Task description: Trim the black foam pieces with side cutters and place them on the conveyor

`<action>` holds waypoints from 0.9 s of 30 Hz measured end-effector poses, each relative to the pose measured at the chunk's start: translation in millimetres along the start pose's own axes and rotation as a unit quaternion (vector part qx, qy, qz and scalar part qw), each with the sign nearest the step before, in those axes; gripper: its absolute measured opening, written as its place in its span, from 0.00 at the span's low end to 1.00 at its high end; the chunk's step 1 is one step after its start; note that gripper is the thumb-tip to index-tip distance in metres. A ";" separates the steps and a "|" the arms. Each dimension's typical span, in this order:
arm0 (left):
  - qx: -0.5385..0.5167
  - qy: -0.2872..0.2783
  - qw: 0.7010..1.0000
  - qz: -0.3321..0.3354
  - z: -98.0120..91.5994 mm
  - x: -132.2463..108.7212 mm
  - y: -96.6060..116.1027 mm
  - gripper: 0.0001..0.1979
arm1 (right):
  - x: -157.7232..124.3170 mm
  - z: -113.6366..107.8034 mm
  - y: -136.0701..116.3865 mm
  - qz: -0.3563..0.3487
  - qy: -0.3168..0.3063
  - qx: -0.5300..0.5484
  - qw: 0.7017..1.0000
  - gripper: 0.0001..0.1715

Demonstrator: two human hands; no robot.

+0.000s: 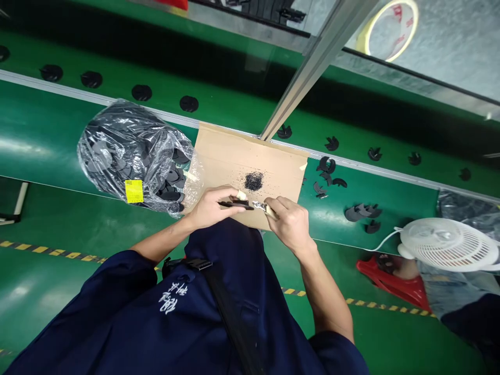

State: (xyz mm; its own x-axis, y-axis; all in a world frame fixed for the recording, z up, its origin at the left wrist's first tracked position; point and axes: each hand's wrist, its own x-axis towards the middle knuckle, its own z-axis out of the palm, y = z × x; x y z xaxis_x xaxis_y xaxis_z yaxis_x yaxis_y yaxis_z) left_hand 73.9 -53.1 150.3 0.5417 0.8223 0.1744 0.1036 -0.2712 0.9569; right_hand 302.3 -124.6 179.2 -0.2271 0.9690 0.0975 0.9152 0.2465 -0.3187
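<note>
Head view: on the green worktop [332, 216], a clear bag [121, 140] at centre-left overlaps the cardboard [222, 151] at frame centre, crowding the left hand [209, 207]. Its fingers pinch a dark part [240, 204]; the right hand [291, 219] grips a metal-tipped tool [259, 205] at the part's right end. Trimming seems underway, calling for steadiness, judging by black crumbs [253, 180] just above.

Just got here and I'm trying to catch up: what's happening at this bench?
Someone's left hand holds a dark, flat piece, while the right hand grips a small metal-tipped tool right by its end; whether they touch is hard to tell. Both hands are over a cardboard sheet with a little heap of black bits on it. To the left sits a clear plastic bag of dark pieces.
</note>
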 end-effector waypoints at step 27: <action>-0.123 0.030 0.986 -0.107 24.4 12.7 -73.2 0.24 | 5.3 57.5 21.0 0.159 0.016 0.343 0.925 0.16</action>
State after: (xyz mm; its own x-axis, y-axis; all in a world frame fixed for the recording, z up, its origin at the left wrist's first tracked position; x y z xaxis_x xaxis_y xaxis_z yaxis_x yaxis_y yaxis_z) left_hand 93.6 -35.0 76.8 0.4788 0.8773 -0.0319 0.0009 0.0359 0.9994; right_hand 301.2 -113.4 118.8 0.0381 0.9961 -0.0798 0.5043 -0.0881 -0.8590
